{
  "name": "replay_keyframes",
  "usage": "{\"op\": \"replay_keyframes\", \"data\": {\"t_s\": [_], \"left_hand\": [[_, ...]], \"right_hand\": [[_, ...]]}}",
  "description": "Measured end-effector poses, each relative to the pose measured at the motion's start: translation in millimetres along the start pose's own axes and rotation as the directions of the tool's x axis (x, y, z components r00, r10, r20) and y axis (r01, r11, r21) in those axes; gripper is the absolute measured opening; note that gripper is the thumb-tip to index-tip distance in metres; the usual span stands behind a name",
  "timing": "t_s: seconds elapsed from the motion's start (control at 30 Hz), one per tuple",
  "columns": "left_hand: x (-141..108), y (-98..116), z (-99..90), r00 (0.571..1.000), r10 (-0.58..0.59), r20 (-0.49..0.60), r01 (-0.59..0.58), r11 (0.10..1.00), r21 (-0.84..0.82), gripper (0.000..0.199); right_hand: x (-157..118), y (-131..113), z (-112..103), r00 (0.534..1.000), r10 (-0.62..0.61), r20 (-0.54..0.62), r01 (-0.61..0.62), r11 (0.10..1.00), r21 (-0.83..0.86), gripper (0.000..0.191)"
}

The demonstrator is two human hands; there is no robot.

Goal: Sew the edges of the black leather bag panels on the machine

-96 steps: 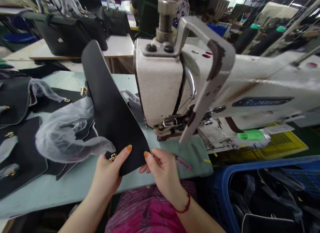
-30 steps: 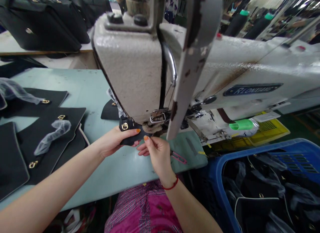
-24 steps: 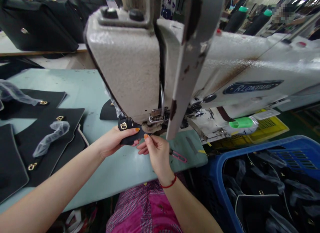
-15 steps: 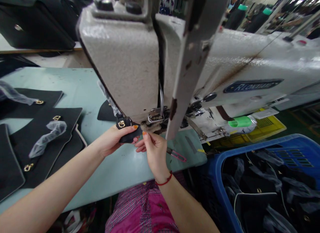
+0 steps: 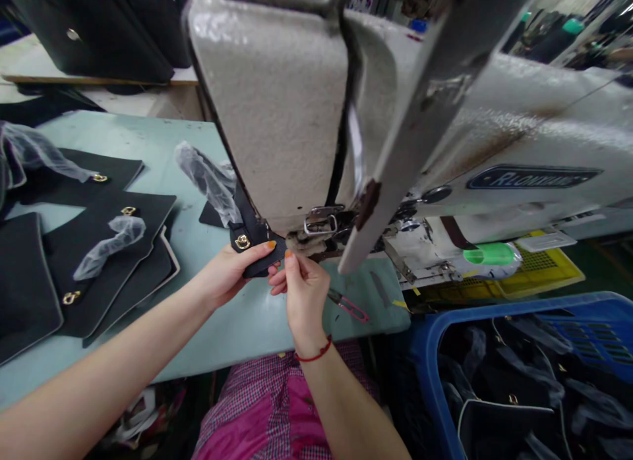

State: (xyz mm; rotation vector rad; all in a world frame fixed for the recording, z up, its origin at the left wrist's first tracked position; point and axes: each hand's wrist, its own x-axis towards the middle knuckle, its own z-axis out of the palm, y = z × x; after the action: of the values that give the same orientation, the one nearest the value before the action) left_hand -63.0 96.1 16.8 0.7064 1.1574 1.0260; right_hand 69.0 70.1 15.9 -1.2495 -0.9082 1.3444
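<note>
Black panel [image 5: 259,266] now lowered to "RLONX…" sewing machine [image 5: 277,111]

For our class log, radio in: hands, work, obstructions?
Left hand gripping black piece; right hand at its edge. Sewing machine head close above, hiding part of piece.

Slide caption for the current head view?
Two bare hands hold a flat black panel with a gold clasp at the head of a white industrial sewing machine.
</note>
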Motion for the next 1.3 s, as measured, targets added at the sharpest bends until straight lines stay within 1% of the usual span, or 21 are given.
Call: {"op": "replay_keyframes", "data": {"t_s": [0.1,0.17,0.3,0.43,0.53,0.63,0.7,0.73,0.83,0.9,0.97,1.03,1.13,1.17,1.23,1.3], "left_hand": [[-11.5,-5.7,10.8,0.998,0.032,-0.057,-0.036,0.997,-0.070,0.020],[-19.2,-9.6,18.9,0.993,0.069,-0.098,-0.079,0.992,-0.102,0.020],[-31.3,-18.2,36.8,0.971,0.108,-0.214,-0.140,0.981,-0.138,0.015],[-38.6,-30.8,56.2,0.926,0.153,-0.345,-0.222,0.960,-0.169,0.012],[-43.2,-41.3,72.5,0.886,0.141,-0.442,-0.262,0.938,-0.227,0.020],[-47.3,-49.1,89.9,0.839,0.123,-0.530,-0.311,0.908,-0.281,0.031],[-49.3,-52.9,100.9,0.824,0.118,-0.555,-0.336,0.890,-0.309,0.037],[-50.2,-54.9,106.0,0.822,0.111,-0.559,-0.341,0.882,-0.325,0.037],[-52.7,-61.9,119.0,0.811,0.093,-0.578,-0.353,0.865,-0.357,0.028],[-54.2,-67.0,125.6,0.803,0.106,-0.587,-0.355,0.875,-0.329,0.028],[-54.8,-71.4,130.4,0.807,0.098,-0.583,-0.307,0.912,-0.272,0.033],[-53.6,-74.6,133.4,0.809,0.057,-0.585,-0.234,0.944,-0.231,0.039],[-49.7,-80.1,133.8,0.811,0.042,-0.583,-0.186,0.964,-0.189,0.045],[-49.4,-83.0,132.6,0.824,0.047,-0.564,-0.171,0.971,-0.170,0.046],[-54.2,-90.3,127.6,0.870,0.032,-0.493,-0.110,0.985,-0.131,0.046],[-69.2,-95.7,118.4,0.932,-0.005,-0.361,-0.043,0.991,-0.126,0.041]], "right_hand": [[0.0,-0.7,-1.6,1.000,0.016,-0.013,-0.016,1.000,-0.001,0.040],[0.1,-0.8,-3.8,1.000,0.023,-0.021,-0.024,1.000,-0.004,0.041],[1.8,-3.3,-12.0,0.999,0.042,0.000,-0.042,0.999,-0.028,0.039],[5.9,-9.9,-23.7,0.996,0.045,0.080,-0.039,0.997,-0.072,0.039],[10.2,-16.8,-33.3,0.993,0.030,0.115,-0.016,0.992,-0.126,0.038],[14.2,-25.6,-42.4,0.987,-0.001,0.162,0.036,0.977,-0.212,0.041],[16.3,-31.5,-47.7,0.980,-0.018,0.200,0.071,0.963,-0.262,0.042],[17.3,-34.0,-50.0,0.976,-0.026,0.218,0.089,0.955,-0.284,0.043],[20.1,-39.6,-55.8,0.964,-0.042,0.264,0.135,0.928,-0.347,0.045],[21.8,-42.2,-58.7,0.957,-0.060,0.283,0.171,0.906,-0.388,0.047],[22.9,-44.2,-61.3,0.952,-0.083,0.295,0.206,0.885,-0.418,0.048],[22.5,-45.0,-64.8,0.944,-0.103,0.314,0.240,0.867,-0.436,0.048],[16.8,-40.2,-76.0,0.943,-0.104,0.317,0.248,0.855,-0.455,0.041],[13.5,-36.0,-82.3,0.949,-0.102,0.298,0.240,0.848,-0.473,0.039],[5.5,-23.1,-99.7,0.967,-0.106,0.231,0.217,0.818,-0.533,0.035],[-2.0,-5.1,-122.6,0.976,-0.141,0.165,0.213,0.755,-0.620,0.033]]}}
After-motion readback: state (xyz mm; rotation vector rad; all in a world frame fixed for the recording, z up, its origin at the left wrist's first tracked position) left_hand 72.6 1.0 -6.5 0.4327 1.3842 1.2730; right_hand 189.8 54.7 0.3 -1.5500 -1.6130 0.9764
